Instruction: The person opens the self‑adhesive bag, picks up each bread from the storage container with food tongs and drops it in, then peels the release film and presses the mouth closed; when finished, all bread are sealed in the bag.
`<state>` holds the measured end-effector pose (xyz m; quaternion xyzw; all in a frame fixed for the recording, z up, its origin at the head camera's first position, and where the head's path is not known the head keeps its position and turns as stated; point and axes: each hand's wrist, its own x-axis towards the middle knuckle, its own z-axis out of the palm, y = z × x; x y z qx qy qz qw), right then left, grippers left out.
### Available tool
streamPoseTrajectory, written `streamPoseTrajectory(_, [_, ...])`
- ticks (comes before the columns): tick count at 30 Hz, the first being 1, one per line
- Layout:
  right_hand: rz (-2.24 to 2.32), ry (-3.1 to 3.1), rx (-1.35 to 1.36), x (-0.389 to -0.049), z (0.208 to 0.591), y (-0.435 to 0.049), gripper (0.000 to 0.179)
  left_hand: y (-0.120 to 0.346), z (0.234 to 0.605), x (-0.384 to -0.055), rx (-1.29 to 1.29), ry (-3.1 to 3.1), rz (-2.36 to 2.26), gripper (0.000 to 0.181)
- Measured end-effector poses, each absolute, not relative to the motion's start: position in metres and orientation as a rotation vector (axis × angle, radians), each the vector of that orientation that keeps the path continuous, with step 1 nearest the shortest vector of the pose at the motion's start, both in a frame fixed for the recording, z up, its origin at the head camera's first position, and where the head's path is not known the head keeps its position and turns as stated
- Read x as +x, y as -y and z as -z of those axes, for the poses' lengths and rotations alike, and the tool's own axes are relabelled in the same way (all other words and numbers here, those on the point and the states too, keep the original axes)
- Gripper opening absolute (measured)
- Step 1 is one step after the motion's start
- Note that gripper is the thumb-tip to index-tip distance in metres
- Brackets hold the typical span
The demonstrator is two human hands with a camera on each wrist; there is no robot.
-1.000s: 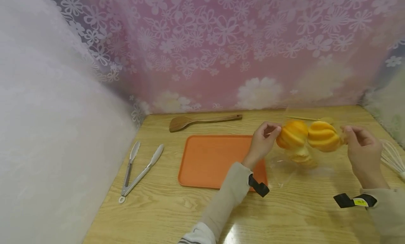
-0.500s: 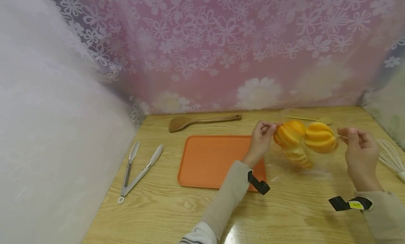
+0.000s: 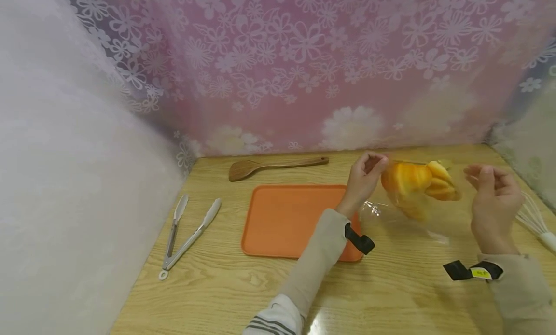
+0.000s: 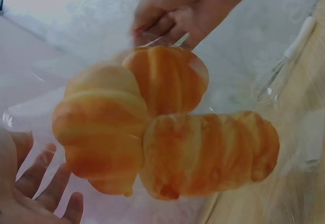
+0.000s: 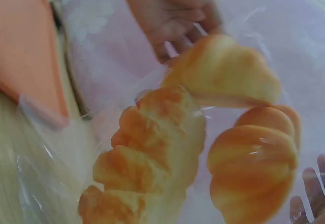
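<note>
A clear plastic bag hangs between my two hands above the table, right of the orange tray. Three bread rolls lie inside it: two rounded ones and a longer ridged one. My left hand pinches the bag's left side between thumb and forefinger. On the opposite side, my right hand pinches the clear plastic at the fingertips. The left wrist view shows my left hand's other fingers spread beside the bag. The ridged roll is closest in the right wrist view.
The orange tray lies left of the bag, partly under my left forearm. A wooden spatula is behind it, and open metal tongs are at left. A whisk lies far right. A yellow spoon is mostly hidden behind the bag.
The rolls have tipped and shifted inside the bag, with the right one turning to a slant. My left hand has risen slightly, and my right hand has moved a little left.
</note>
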<state>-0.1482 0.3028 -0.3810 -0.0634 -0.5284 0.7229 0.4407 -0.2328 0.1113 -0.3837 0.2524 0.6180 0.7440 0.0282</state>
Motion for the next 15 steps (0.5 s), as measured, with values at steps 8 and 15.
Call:
streamPoseTrajectory(8, [-1.853, 1.139, -0.196, -0.15, 0.375, -0.307, 0.013, -0.112, 0.378, -0.236, 0.688, -1.993, -2.372, 0.022])
streamPoseTrajectory(15, [-1.809, 1.471, -0.375, -0.141, 0.398, -0.305, 0.01, -0.119, 0.406, -0.225, 0.668, -2.018, -2.156, 0.024])
